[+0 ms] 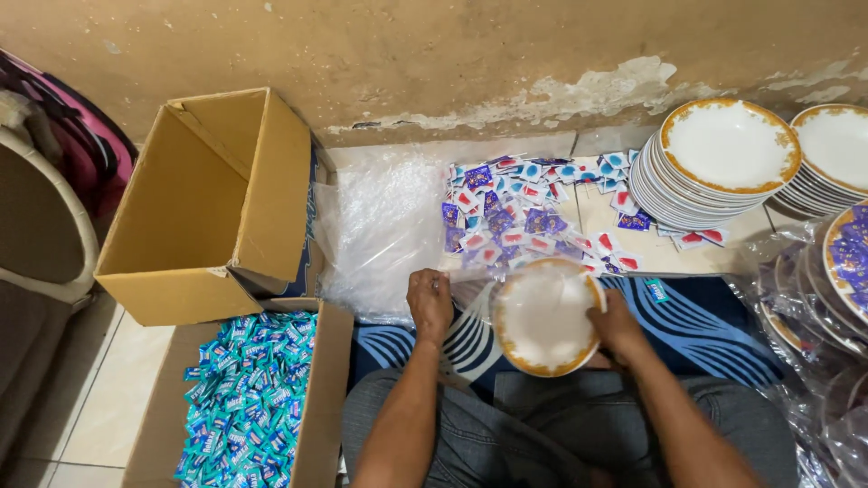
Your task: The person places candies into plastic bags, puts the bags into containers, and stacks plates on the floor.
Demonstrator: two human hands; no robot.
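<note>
A white plate with gold rim [544,316] is held at its right edge by the right hand [617,327], grip closed on the rim, plate face up and tilted a little toward the camera, above the lap. The left hand [430,303] is to the plate's left, apart from the rim, grip pinched on a thin clear plastic sheet or bag edge [466,291] that runs across to the plate; whether the plate is already partly inside the plastic cannot be told. The plate is round, so no long axis is given; its open side faces the left hand, and the right hand is the nearer, touching it.

Beyond the hands, small red, white and blue sachets [529,212] are scattered on the floor near the wall. Stacked matching plates [714,163] are seen up right, well apart. A cardboard box of teal sachets [249,393] lies at lower left, an empty box [208,199] above it.
</note>
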